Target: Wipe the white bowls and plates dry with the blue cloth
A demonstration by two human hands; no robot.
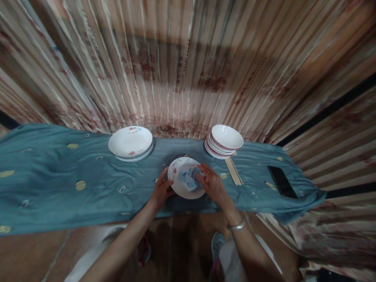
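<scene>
A white plate [181, 189] with a small floral print is in front of me at the middle of the table. My left hand [161, 188] grips its left rim, thumb on the inside edge and fingers beneath. Crumpled on the plate's face lies a light blue cloth [189, 178]. My right hand [214, 183] is closed on the cloth at the right side, pressing it against the plate. Part of the cloth is hidden under those fingers.
A stack of white floral plates [131, 141] stands at the back left, and stacked white bowls [226, 137] at the back right. Chopsticks [233, 171] lie beside the bowls. A black phone [282, 181] rests farther right on the teal tablecloth [100, 184]. Pleated curtains [176, 70] hang behind.
</scene>
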